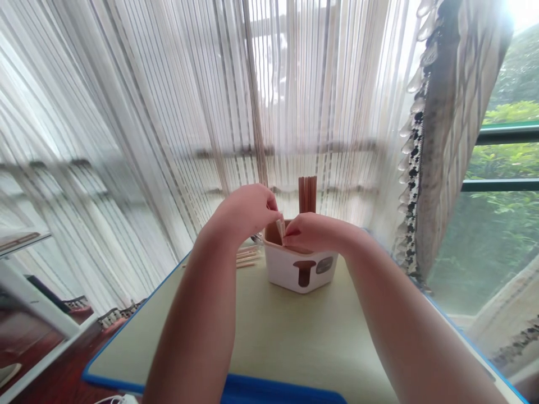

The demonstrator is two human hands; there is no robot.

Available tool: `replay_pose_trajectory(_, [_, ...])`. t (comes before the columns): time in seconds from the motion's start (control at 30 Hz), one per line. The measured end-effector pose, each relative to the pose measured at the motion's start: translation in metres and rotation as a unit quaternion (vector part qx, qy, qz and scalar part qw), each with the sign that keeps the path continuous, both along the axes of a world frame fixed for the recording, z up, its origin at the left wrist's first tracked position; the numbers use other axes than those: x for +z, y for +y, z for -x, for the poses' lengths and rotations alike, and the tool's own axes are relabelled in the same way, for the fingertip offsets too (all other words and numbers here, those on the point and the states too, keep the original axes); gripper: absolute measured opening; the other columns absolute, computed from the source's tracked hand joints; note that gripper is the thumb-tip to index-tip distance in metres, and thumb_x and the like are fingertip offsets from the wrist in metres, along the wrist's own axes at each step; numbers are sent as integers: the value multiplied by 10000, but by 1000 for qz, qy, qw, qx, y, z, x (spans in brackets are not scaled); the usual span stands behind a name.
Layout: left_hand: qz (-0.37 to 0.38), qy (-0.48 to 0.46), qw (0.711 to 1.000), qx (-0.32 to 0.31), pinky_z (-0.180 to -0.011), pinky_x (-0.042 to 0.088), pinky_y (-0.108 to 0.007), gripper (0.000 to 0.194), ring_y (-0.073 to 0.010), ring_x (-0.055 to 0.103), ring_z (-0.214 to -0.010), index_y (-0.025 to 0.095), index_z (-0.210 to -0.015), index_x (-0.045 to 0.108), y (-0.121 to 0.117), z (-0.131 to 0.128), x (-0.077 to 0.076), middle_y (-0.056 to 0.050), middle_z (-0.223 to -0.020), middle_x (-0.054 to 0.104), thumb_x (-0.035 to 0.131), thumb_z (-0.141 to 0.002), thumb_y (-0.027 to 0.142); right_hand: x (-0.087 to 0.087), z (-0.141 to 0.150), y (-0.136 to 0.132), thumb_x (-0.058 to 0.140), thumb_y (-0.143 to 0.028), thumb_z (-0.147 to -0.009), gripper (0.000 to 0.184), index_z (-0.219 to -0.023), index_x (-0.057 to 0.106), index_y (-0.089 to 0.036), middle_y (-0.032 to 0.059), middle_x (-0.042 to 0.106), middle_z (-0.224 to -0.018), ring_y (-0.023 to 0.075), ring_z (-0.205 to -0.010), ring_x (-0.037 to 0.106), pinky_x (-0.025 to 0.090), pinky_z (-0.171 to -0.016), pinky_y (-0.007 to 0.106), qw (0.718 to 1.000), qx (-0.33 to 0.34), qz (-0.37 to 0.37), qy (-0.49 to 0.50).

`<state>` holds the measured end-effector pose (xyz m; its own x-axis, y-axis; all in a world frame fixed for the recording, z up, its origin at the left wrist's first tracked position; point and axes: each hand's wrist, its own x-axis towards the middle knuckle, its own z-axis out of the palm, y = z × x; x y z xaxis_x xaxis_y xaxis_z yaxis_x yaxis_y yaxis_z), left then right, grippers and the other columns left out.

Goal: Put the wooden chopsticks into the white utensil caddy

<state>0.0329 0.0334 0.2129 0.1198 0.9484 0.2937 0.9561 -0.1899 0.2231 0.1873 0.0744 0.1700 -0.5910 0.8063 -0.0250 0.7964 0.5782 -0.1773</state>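
Observation:
A white holder [295, 270] with a brown mark on its front stands at the far side of the table. Several reddish-brown chopsticks [307, 194] stand upright in its back part. My left hand [248, 210] is curled above the holder's left rim, fingers pinched on a pale stick-like piece [280, 229]. My right hand [314, 231] rests on the holder's top, fingers closed at the same pale piece. More light wooden chopsticks [248, 257] lie flat on the table just left of the holder.
The table [269, 336] has a pale green top and a blue edge [236, 387]. Sheer striped curtains [168, 112] hang right behind it, with a heavy patterned drape [446, 140] to the right. A white shelf [37, 314] stands at lower left.

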Motion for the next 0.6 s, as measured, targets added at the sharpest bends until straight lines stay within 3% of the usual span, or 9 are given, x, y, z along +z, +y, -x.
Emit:
replay_pose_trajectory(0.17, [-1,5,1000,-7,-551,406,-246,244,-138,559,-572,193,-800,690,4,0,-2,-5,-637,636,576,-706,387,-3,-1,6,471,-368,-806,250,-830,678,-230,21,629,-718,118,-561,491,313,-503,242,1000,18,7,10])
replay_pose_trajectory(0.33, [-3,-49,998,-46,-599,449,-247,370,-133,596,-606,228,-1035,637,3,-1,-2,11,-720,672,612,-698,378,-6,-1,9,475,-307,-797,203,-768,656,-220,7,583,-653,107,-519,432,287,-485,248,999,48,2,16])
replay_pose_trajectory(0.47, [22,-56,997,-54,-586,455,-252,258,-139,606,-596,209,-931,673,5,-2,-5,-2,-656,663,595,-723,338,-7,-2,10,475,-365,-800,239,-754,659,-218,2,584,-634,99,-498,418,270,-476,250,999,37,12,23])
replay_pose_trajectory(0.6, [-6,-55,998,-27,-611,463,-268,241,-148,614,-616,196,-922,666,11,-3,-10,-14,-656,661,595,-729,322,-5,-4,7,508,-372,-772,232,-779,679,-215,5,602,-653,99,-519,441,278,-487,242,1000,9,-6,17])
